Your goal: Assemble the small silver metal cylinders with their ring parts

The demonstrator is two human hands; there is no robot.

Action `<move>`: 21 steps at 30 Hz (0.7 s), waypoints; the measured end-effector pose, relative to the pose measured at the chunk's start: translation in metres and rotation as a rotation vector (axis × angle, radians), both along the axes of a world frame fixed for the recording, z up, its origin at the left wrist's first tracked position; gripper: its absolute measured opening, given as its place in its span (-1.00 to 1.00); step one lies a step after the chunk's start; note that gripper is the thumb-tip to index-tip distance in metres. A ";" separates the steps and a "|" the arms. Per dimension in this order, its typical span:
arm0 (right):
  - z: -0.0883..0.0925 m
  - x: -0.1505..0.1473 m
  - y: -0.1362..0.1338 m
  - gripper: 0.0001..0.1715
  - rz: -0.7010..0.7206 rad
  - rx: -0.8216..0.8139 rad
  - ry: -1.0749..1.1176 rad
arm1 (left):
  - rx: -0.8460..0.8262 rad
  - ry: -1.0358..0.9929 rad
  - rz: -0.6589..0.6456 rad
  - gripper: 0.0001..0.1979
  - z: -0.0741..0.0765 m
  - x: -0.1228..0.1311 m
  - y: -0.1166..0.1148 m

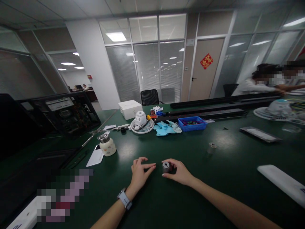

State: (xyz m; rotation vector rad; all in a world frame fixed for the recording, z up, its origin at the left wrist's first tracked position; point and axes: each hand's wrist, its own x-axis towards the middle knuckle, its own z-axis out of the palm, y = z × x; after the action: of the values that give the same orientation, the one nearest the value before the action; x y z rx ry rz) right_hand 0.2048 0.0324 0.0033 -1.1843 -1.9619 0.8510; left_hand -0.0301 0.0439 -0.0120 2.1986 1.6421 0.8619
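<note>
My right hand [178, 171] curls its thumb and fingers around a small grey metal cylinder [166, 167], which stands upright with a round, holed top facing up. Just left of it, my left hand [140, 173] brings thumb and index fingertips together in a pinch, the other fingers held apart. Anything between those tips is too small to make out. A watch is on the left wrist. A second, similar metal cylinder [212, 148] stands farther back to the right on the green table [152, 203].
Behind lie a white fan part [143, 125], light-blue fan blades [166, 128] and a blue tray [193, 124] of small parts. A cream jar [108, 145] and opened panels [69, 117] are left. A white bar [281, 183] lies right; people sit at far right.
</note>
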 end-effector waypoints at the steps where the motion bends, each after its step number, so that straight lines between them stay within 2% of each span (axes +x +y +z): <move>1: 0.000 0.000 0.000 -0.39 -0.003 0.005 0.005 | -0.015 0.019 -0.004 -0.79 -0.002 0.000 0.000; 4: -0.002 -0.001 -0.001 -0.38 -0.001 0.018 0.008 | -0.027 0.041 -0.005 -0.75 -0.003 0.002 0.000; 7: -0.002 -0.004 -0.001 -0.45 -0.014 0.029 -0.010 | -0.005 -0.014 0.053 -0.65 -0.003 0.002 0.001; 9: 0.003 0.000 0.002 -0.51 -0.038 0.039 -0.023 | 0.007 -0.079 0.102 -0.63 -0.003 0.001 0.001; 11: 0.013 0.016 0.006 -0.54 -0.089 0.041 -0.045 | 0.010 -0.137 0.129 -0.64 -0.002 0.001 0.001; 13: 0.027 0.049 0.010 -0.53 -0.135 0.001 -0.062 | 0.012 -0.173 0.135 -0.65 -0.002 0.001 0.000; 17: 0.050 0.143 0.011 -0.49 -0.174 -0.195 -0.055 | 0.010 -0.190 0.122 -0.67 -0.001 0.002 -0.001; 19: 0.052 0.185 0.010 -0.49 -0.254 -0.272 -0.058 | 0.005 -0.190 0.116 -0.68 -0.001 0.003 -0.001; 21: 0.047 0.212 0.011 -0.54 -0.316 -0.326 -0.042 | 0.004 -0.188 0.112 -0.69 -0.001 0.003 -0.001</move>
State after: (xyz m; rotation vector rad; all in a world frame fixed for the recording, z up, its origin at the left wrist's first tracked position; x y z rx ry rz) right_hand 0.4172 0.0431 0.0505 -1.6597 -1.6442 1.0049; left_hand -0.0270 0.0431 -0.0126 1.9753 1.6849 1.0675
